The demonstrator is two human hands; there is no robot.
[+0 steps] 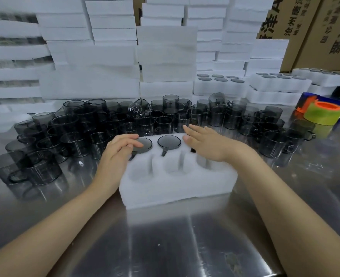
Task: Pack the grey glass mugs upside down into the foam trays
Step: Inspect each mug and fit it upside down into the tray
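Resting over the far row of the foam tray [177, 186], both grips are released. The left grip [117, 150] lays its fingers on the upturned base of the far-left mug [146, 143], and the right grip [207, 140] lies flat over the far-right pocket, where only a dark handle shows. A middle mug [169, 141] sits inverted between them. The three near pockets are empty. Loose mugs [69, 124] crowd the bench [165, 236] just beyond the tray, mostly standing, equally near either grip. Each will likely need flipping.
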